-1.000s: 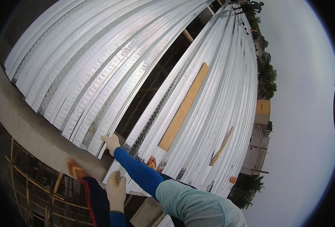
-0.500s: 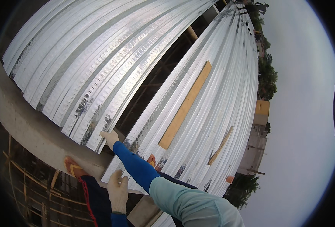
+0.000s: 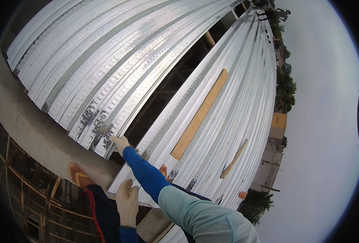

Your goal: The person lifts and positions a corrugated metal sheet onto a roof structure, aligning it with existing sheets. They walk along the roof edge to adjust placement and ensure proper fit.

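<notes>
My right hand (image 3: 120,145), in a white knitted glove below a blue sleeve, grips the near corner of a ribbed, shiny metal deck sheet (image 3: 118,117). Its fingers lie over the sheet's edge, beside a long dark gap. Lower down, my left hand (image 3: 127,201), gloved alike, holds nothing; its thumb stands apart from loosely bent fingers. It hovers by the near end of a second run of metal deck sheets (image 3: 195,133) across the gap. One sandalled foot (image 3: 79,175) stands on the concrete beam (image 3: 45,139), the other (image 3: 163,170) on the right-hand sheets.
A flat wooden board (image 3: 199,115) and a thinner wood strip (image 3: 234,158) lie on the right-hand sheets. Below the beam, bamboo scaffolding (image 3: 29,190) shows over a deep drop. Through the gap a pole (image 3: 209,38) is visible. A person (image 3: 283,15) is at the far end.
My right hand and the sheet corner it holds have shifted slightly up and to the right in the picture. My left hand has barely moved. The whole view has tilted a little.
</notes>
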`<action>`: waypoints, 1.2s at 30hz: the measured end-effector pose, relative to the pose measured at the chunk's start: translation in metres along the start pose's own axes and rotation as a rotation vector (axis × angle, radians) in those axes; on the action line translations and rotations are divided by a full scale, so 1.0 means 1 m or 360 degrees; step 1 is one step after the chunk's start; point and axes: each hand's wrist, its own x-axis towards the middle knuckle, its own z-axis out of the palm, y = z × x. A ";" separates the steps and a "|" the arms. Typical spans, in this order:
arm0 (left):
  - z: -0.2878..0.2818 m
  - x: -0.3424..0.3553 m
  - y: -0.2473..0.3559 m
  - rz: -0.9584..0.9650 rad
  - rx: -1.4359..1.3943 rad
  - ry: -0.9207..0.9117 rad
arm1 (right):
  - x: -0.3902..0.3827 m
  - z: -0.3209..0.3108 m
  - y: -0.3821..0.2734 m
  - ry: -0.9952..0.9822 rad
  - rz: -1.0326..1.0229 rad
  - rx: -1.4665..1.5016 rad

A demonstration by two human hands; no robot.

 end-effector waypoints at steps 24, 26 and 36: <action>-0.002 -0.004 -0.015 0.0008 0.0391 -0.0235 | 0.031 -0.017 0.005 -0.0376 0.0134 -0.0190; 0.005 -0.012 -0.019 -0.0002 0.0567 -0.0443 | 0.043 -0.030 0.011 -0.0412 0.0045 -0.0228; 0.028 -0.032 -0.052 0.0274 0.0963 -0.0630 | 0.042 -0.022 0.013 -0.0297 0.0094 -0.0059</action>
